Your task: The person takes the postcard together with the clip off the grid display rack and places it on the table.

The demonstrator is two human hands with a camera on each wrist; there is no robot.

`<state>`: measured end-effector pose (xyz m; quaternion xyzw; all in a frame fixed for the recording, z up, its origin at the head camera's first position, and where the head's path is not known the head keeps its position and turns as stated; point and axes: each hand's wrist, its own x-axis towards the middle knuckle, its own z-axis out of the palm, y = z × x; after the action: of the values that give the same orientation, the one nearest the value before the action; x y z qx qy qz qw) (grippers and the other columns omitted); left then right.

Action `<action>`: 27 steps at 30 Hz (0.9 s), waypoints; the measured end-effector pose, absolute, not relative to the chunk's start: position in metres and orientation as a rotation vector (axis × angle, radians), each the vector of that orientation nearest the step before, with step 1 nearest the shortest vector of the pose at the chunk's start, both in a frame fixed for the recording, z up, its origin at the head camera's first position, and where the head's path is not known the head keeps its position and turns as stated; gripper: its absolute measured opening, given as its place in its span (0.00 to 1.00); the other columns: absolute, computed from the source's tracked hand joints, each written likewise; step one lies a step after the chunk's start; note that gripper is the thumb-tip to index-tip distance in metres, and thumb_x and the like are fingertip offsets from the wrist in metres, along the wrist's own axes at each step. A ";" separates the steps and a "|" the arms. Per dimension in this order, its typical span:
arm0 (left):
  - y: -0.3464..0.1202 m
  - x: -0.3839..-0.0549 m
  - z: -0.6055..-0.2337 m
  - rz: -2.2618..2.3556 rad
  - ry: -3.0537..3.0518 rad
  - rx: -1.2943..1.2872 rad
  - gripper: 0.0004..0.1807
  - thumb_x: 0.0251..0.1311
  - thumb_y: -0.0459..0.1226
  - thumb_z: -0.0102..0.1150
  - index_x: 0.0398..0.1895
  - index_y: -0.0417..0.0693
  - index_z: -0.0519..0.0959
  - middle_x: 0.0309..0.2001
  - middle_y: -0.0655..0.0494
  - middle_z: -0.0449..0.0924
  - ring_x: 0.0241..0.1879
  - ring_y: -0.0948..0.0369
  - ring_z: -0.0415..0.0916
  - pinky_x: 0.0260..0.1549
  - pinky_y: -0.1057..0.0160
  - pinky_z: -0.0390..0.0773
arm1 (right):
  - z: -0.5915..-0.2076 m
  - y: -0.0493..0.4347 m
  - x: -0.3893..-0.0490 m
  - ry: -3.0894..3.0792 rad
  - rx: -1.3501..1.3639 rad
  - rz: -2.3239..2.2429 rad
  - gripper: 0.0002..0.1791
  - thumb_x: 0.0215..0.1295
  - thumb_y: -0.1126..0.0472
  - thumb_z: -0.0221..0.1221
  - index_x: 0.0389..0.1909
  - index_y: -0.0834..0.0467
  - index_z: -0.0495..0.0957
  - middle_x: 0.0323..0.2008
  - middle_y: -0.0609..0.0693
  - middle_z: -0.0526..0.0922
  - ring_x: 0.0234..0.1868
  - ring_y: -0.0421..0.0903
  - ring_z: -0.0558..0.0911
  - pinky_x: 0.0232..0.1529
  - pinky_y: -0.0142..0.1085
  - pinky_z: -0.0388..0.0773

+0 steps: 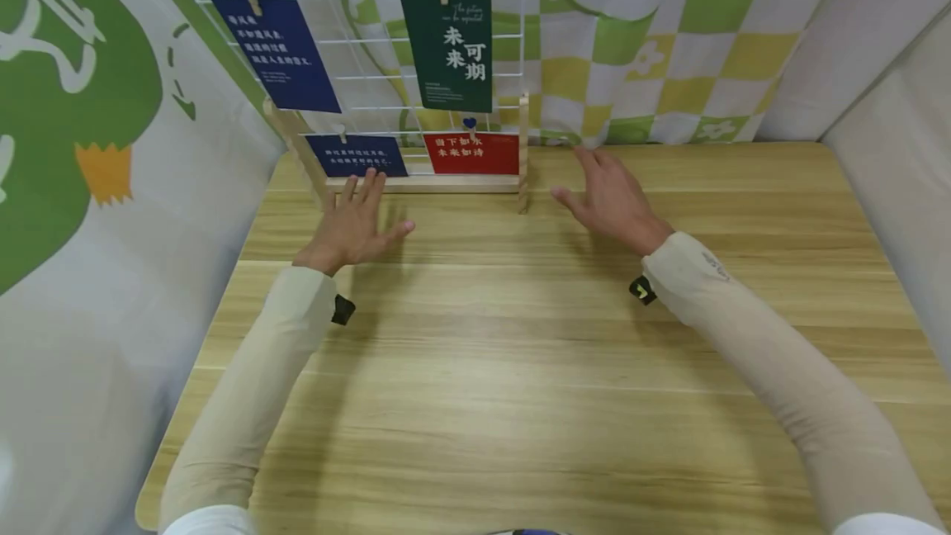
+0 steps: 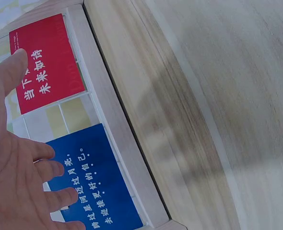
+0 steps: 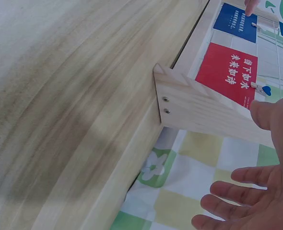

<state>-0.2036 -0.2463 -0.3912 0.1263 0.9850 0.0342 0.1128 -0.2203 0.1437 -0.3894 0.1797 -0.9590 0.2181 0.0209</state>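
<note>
A white wire grid rack (image 1: 371, 77) on a wooden base stands at the back of the table, bearing several clipped cards. My left hand (image 1: 351, 225), fingers spread, is in front of the lower blue card (image 1: 358, 157); whether it touches the card I cannot tell. To the right of the rack, my right hand (image 1: 615, 198) is held with fingers extended and nothing in it. Between the hands hangs the red card (image 1: 472, 155), with a blue heart clip (image 3: 263, 89) on it. Higher up are a dark blue card (image 1: 278, 56) and a green card (image 1: 455, 52).
The wooden table (image 1: 475, 353) reaches toward me. A checkered cloth (image 1: 654, 56) hangs behind the rack. White fabric walls border both sides, the left one printed with a green figure (image 1: 59, 97). The rack's wooden side foot (image 3: 204, 103) is near my right hand.
</note>
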 end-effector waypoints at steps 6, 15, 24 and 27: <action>-0.248 -0.203 -0.387 0.118 2.910 0.368 0.56 0.64 0.71 0.34 0.78 0.40 0.36 0.79 0.40 0.33 0.77 0.37 0.35 0.70 0.31 0.38 | -0.382 0.137 -0.220 -2.952 0.560 0.666 0.42 0.70 0.44 0.56 0.73 0.67 0.55 0.69 0.70 0.64 0.69 0.67 0.66 0.68 0.58 0.64; -0.252 -0.204 -0.382 0.207 2.963 0.372 0.55 0.65 0.68 0.42 0.78 0.37 0.39 0.78 0.36 0.37 0.76 0.36 0.40 0.74 0.39 0.43 | -0.374 0.127 -0.220 -2.792 0.595 0.685 0.35 0.68 0.48 0.59 0.66 0.67 0.65 0.60 0.69 0.75 0.60 0.65 0.75 0.59 0.57 0.74; -0.257 -0.201 -0.378 0.295 2.984 0.375 0.54 0.66 0.65 0.46 0.78 0.36 0.41 0.78 0.35 0.42 0.75 0.36 0.44 0.74 0.41 0.46 | -0.364 0.117 -0.221 -2.808 0.591 0.692 0.34 0.68 0.47 0.59 0.66 0.67 0.67 0.63 0.67 0.74 0.62 0.65 0.75 0.62 0.55 0.73; -0.258 -0.200 -0.377 0.357 2.996 0.383 0.52 0.66 0.62 0.50 0.77 0.36 0.44 0.76 0.33 0.47 0.74 0.36 0.48 0.73 0.40 0.50 | -0.361 0.113 -0.221 -2.806 0.595 0.687 0.34 0.68 0.48 0.60 0.65 0.66 0.68 0.63 0.67 0.74 0.61 0.64 0.76 0.62 0.55 0.73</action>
<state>-0.2004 -0.2584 -0.3767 0.1258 0.9838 0.1172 0.0500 -0.2211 0.1133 -0.3606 0.2007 -0.9470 0.2318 0.0959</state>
